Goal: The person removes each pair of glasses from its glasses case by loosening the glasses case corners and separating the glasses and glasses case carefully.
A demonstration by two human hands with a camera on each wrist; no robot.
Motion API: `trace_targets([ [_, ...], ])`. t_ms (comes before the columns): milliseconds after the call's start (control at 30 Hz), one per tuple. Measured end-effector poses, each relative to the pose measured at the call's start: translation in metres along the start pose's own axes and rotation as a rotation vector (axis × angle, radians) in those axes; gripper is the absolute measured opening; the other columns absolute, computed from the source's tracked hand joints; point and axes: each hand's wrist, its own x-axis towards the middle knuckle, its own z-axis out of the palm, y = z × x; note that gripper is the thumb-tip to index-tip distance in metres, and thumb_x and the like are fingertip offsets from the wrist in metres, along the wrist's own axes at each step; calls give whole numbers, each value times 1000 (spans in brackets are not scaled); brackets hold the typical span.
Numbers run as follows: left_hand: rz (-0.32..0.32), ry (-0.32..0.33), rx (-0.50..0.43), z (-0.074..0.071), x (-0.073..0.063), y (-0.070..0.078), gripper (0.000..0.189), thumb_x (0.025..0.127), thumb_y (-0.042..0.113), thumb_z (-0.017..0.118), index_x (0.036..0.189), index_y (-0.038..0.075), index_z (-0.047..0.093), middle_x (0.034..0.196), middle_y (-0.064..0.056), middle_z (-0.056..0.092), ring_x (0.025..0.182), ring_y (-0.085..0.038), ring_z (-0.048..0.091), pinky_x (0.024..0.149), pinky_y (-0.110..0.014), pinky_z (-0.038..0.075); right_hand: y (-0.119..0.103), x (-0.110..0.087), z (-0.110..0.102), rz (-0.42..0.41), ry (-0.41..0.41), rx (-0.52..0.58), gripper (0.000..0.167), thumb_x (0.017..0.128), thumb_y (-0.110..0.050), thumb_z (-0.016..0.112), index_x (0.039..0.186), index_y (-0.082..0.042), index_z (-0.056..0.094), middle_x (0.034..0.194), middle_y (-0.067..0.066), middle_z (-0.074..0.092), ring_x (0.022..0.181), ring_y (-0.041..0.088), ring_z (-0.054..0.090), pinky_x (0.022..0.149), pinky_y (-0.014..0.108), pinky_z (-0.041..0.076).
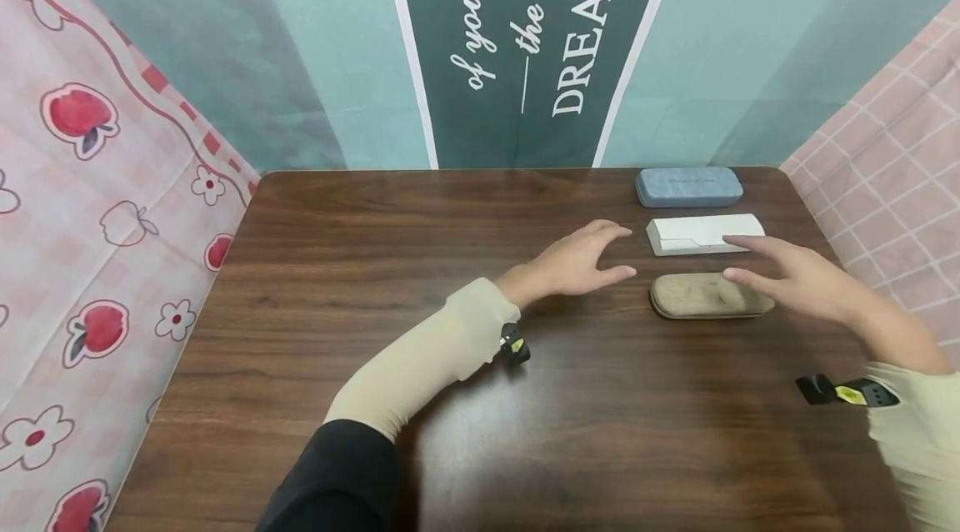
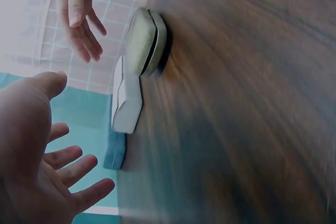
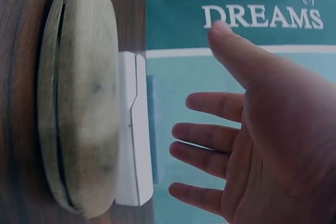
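Three glasses cases lie in a column on the right side of the table: a blue case (image 1: pixel 690 187) at the back, a white case (image 1: pixel 701 232) in the middle and a khaki fabric case (image 1: pixel 701 297) in front. My left hand (image 1: pixel 573 261) hovers just left of the white and khaki cases, fingers apart, holding nothing. Above the right ends of those two cases is my right hand (image 1: pixel 798 275), its fingers spread and also holding nothing. In the right wrist view the khaki case (image 3: pixel 86 98) appears closed, apart from the fingers.
The dark wooden table (image 1: pixel 300 348) reaches back to a teal wall cloth (image 1: pixel 322 40) with white lettering. Pink patterned cloth (image 1: pixel 97 248) hangs at the left, and pink checked cloth (image 1: pixel 892 157) at the right. A strap with a black device (image 1: pixel 513 344) sits on the left wrist.
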Motion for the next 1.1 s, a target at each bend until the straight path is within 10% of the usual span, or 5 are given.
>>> trace_targets([
  [267,54,-42,-66,28,19,15,71,99,44,63,156,10,39,157,-6,40,144,-12,37,113,-16,28,27,-12,9,25,-8,33,72,91,-27,78,152,-6,45,145,34,46,135,54,39,105,53,36],
  [400,77,-84,-94,45,25,21,74,98,42,66,157,9,36,158,-7,38,145,-12,35,113,-14,25,44,-19,17,7,-13,91,76,88,-21,82,153,-9,44,145,31,48,137,0,35,94,7,31],
  [500,54,-111,-72,54,27,25,79,96,47,68,158,11,34,159,-5,37,145,-10,33,113,-14,24,54,-21,25,-26,-17,139,80,86,-15,83,154,-7,42,150,27,45,120,-24,28,84,-3,27],
  [767,-6,-128,126,68,35,33,88,92,57,68,160,15,31,157,-1,38,143,-11,36,115,-18,25,66,-26,40,-96,36,151,85,82,-7,84,155,-5,40,147,28,45,119,-26,26,90,-3,22],
  [1100,17,-109,156,80,36,40,80,95,50,68,158,12,35,156,4,42,144,-7,34,115,-14,21,65,-27,43,-49,32,124,74,85,-10,83,149,-1,48,140,37,49,112,-29,24,88,-5,18],
])
